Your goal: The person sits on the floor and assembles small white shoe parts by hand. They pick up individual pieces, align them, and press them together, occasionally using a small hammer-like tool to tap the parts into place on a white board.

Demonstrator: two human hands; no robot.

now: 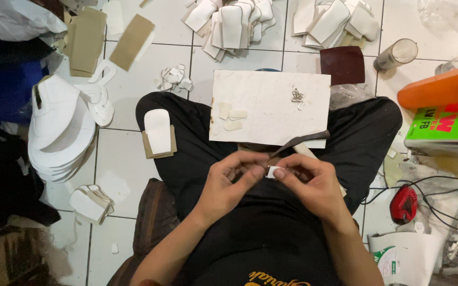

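My left hand (234,182) and my right hand (308,180) meet over my lap, and together they pinch a small white piece (274,171) between thumbs and fingertips. A dark strap (300,142) runs from my right hand up toward a white board (271,106) resting on my crossed legs. On the board lie three small cream cut pieces (230,117) and a few metal clips (297,97). A white shaped piece on a tan backing (159,133) rests on my left knee.
A stack of white sole-shaped pieces (59,127) lies at the left. Piles of white cut pieces (234,24) sit at the top, beside a dark red leather square (343,64) and a glass (396,54). An orange bottle (441,87), a green box (446,127) and a red tool with cable (403,204) are at the right.
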